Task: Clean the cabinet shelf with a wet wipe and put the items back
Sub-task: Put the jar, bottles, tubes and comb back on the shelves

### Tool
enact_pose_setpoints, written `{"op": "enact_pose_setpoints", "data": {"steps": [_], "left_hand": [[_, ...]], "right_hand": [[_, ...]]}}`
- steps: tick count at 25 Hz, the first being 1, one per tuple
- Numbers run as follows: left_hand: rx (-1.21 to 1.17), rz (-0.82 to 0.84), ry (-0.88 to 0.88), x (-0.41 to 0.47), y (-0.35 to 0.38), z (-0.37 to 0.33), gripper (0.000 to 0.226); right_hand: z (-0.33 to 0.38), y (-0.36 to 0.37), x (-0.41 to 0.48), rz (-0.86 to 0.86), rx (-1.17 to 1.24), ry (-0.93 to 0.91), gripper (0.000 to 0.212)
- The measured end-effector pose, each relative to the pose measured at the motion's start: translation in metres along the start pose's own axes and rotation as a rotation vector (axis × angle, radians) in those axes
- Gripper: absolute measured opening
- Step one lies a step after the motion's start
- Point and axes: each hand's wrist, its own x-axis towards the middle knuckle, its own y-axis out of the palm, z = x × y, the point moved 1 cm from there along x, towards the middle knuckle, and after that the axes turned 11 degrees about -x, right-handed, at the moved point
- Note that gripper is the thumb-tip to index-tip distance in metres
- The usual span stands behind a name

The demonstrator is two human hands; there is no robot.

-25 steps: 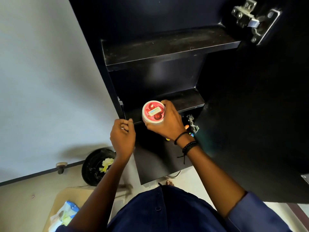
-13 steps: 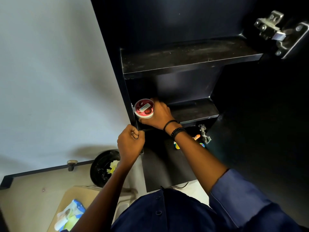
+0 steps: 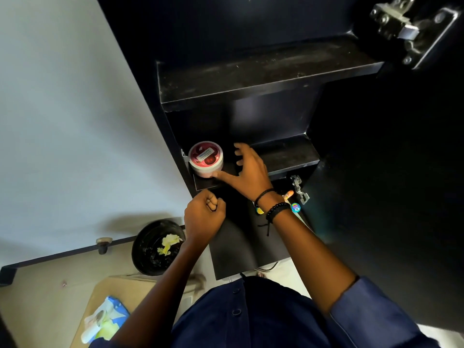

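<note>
A round jar (image 3: 206, 158) with a red and white lid stands at the left end of the lower black cabinet shelf (image 3: 288, 154). My right hand (image 3: 247, 169) hovers just right of the jar with fingers spread; its thumb tip touches the jar's base. My left hand (image 3: 203, 217) is curled into a fist below the shelf's front edge, and nothing shows in it. The upper shelf (image 3: 263, 71) is dusty and bare.
The open cabinet door (image 3: 389, 197) fills the right side, with metal hinges (image 3: 298, 188) on it. A black bin (image 3: 157, 247) with yellowish scraps sits on the floor. A wet wipe pack (image 3: 105, 320) lies on a brown surface at the lower left. Small colourful items (image 3: 291, 200) lie below the shelf.
My right hand set the jar on the lower shelf's left end and let go, fingers spreading. My left hand stayed a fist under the shelf edge.
</note>
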Motion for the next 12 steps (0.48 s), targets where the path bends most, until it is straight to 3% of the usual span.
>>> {"op": "enact_pose_setpoints", "data": {"steps": [7, 9, 12], "left_hand": [[0.067, 0.253, -0.017, -0.010, 0.047, 0.008, 0.016], [0.109, 0.329, -0.019, -0.012, 0.063, 0.013, 0.010], [0.181, 0.455, -0.023, -0.012, 0.090, 0.023, 0.009]], "right_hand": [[-0.075, -0.007, -0.056, -0.295, 0.121, 0.286, 0.045], [-0.099, -0.004, -0.068, -0.287, 0.082, 0.390, 0.037], [-0.135, 0.000, -0.078, -0.144, -0.017, 0.521, 0.041]]}}
